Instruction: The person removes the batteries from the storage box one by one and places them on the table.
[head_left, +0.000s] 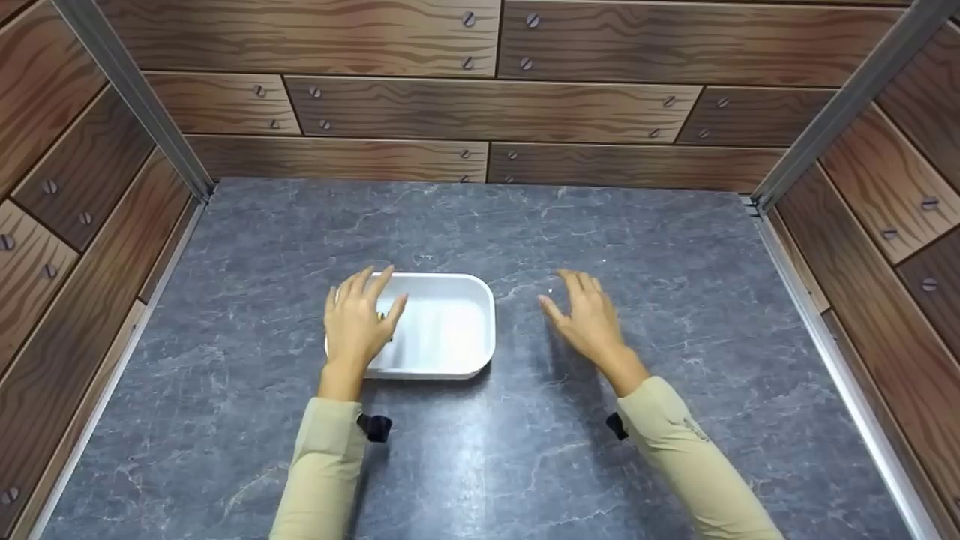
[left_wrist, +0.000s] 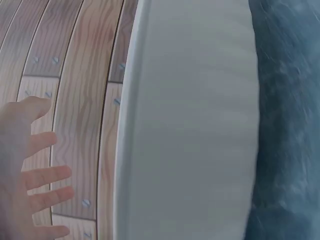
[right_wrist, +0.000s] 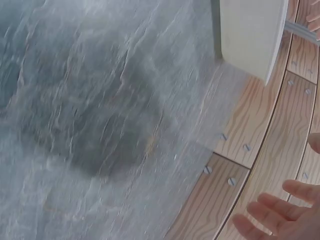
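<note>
A white rectangular tray with rounded corners lies on the table. My left hand is over the tray's left end, fingers spread and thumb apart, gripping nothing. Between its thumb and forefinger a small dark and yellow thing peeks out inside the tray; most of it is hidden by the hand. In the left wrist view the tray's side wall fills the middle, with the spread hand at the left edge. To the right of the tray, my right hand hovers over the table, fingers extended, holding nothing.
The grey marble-patterned tabletop has wood-plank-patterned panels behind it and at both sides. Metal posts stand at the back corners. Black camera mounts sit at both wrists.
</note>
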